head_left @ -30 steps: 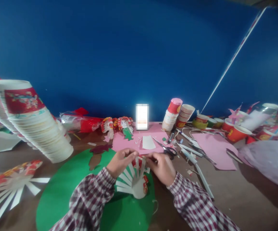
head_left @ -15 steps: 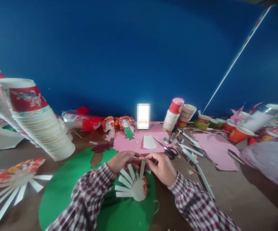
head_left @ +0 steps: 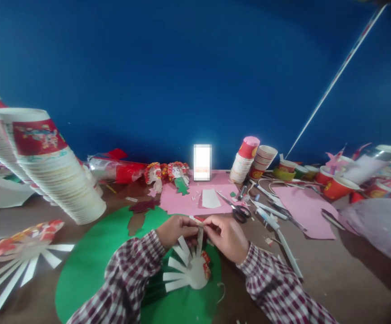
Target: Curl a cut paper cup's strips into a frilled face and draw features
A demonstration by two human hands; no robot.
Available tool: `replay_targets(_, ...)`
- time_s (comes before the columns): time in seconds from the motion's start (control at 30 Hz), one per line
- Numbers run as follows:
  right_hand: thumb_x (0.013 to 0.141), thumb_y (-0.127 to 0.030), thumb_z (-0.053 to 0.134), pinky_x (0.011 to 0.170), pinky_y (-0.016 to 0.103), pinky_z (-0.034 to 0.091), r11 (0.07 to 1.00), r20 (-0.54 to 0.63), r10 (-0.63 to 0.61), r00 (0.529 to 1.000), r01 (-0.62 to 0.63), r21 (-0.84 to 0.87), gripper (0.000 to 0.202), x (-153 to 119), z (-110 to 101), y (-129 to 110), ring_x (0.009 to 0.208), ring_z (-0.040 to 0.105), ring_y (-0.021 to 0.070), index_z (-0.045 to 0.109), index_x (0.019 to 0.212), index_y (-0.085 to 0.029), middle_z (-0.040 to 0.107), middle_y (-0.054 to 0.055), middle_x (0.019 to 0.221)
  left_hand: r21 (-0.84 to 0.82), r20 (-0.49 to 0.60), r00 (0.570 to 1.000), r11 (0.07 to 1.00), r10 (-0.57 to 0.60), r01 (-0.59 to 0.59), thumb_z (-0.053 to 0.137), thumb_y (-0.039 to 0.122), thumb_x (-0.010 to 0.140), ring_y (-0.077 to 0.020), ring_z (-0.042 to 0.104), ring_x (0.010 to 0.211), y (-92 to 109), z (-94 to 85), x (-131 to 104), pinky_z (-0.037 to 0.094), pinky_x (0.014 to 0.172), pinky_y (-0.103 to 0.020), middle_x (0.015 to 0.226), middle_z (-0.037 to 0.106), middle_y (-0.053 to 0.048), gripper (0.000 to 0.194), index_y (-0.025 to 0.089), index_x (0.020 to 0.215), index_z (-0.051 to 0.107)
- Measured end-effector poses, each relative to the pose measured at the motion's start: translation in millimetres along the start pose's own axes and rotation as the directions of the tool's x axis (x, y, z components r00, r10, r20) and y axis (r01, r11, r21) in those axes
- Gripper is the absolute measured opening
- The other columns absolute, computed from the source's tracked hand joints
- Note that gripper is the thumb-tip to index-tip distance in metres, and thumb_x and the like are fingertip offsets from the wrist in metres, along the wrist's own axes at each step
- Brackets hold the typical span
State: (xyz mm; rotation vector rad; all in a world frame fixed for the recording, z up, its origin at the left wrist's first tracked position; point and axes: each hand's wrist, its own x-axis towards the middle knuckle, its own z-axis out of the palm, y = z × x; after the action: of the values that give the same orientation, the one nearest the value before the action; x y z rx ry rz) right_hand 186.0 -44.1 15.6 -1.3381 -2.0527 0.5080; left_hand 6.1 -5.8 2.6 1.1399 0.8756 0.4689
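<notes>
A paper cup cut into strips [head_left: 197, 273] splays out like a fan between my hands, its round white base facing up and some strips curled on the right side. My right hand [head_left: 226, 236] pinches the tip of one upright strip, where a bit of red print shows. Beside it, my left hand [head_left: 178, 230] has its fingers closed at the same strip's end. Fingertips partly hide the strip's end. Below the cup lies a green paper sheet [head_left: 90, 265]. A second cut cup [head_left: 29, 252] rests at the left.
Tall stacked paper cups [head_left: 56, 166] lean at the left. Black scissors [head_left: 240, 212] lie on pink paper [head_left: 182, 204]. Glue guns [head_left: 266, 216] are to the right, near more pink paper [head_left: 302, 209], red cups [head_left: 339, 188] and a plastic bag [head_left: 381, 225]. Finished paper figures [head_left: 178, 175] stand behind.
The cut cup has shifted slightly right and down and tilted a little. My left hand has moved slightly right, closer to my right hand, with its fingers more folded at the strip.
</notes>
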Motion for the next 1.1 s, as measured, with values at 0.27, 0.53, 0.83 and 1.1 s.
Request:
replay_targets(0.27,0.08,-0.02,0.049,0.065,0.021,0.04,0.999,0.037,-0.025,0.999,0.026,-0.028,0.014,1,-3,-3,0.077,0.058,0.0151,0.06,0.087,-0.022,0.065,0.0,0.083,0.174,-0.064,0.994,0.981,0.093,-0.081,0.066,0.032,0.061,-0.0077,0.053,0.041,2,3.6,0,0.038,0.042,-0.018,0.056,0.06,0.001,0.028,0.01,0.077,0.062)
replay_targets(0.53,0.082,-0.022,0.047,0.063,0.02,0.039,0.998,0.041,-0.046,0.998,0.048,-0.033,0.014,1,-5,-6,0.073,0.058,0.0144,0.061,0.085,-0.021,0.065,0.001,0.078,0.209,-0.036,0.991,0.971,0.127,-0.117,0.064,0.033,0.062,-0.007,0.051,0.043,1,2.8,-1,0.042,0.044,-0.02,0.064,0.062,-0.001,0.031,0.01,0.083,0.061)
replay_targets(0.83,0.082,-0.023,0.049,0.065,0.02,0.037,0.991,0.005,-0.078,0.997,0.078,-0.109,0.012,1,-2,-4,0.075,0.057,0.0135,0.061,0.082,-0.022,0.064,0.0,0.078,0.343,-0.08,0.985,0.932,0.151,-0.115,0.048,0.049,0.072,-0.0092,0.052,0.041,9,6.5,-4,0.037,0.041,-0.019,0.054,0.058,0.0,0.039,0.012,0.068,0.06)
replay_targets(1.1,0.085,-0.024,0.044,0.066,0.023,0.035,0.953,0.016,-0.178,0.984,0.176,-0.247,0.016,-1,-1,-8,0.073,0.053,0.0137,0.06,0.081,-0.02,0.061,0.003,0.072,0.36,-0.162,0.976,0.929,0.145,-0.078,0.039,0.055,0.075,-0.0109,0.052,0.038,7,5.8,-2,0.039,0.042,-0.021,0.051,0.058,-0.004,0.051,0.014,0.054,0.058)
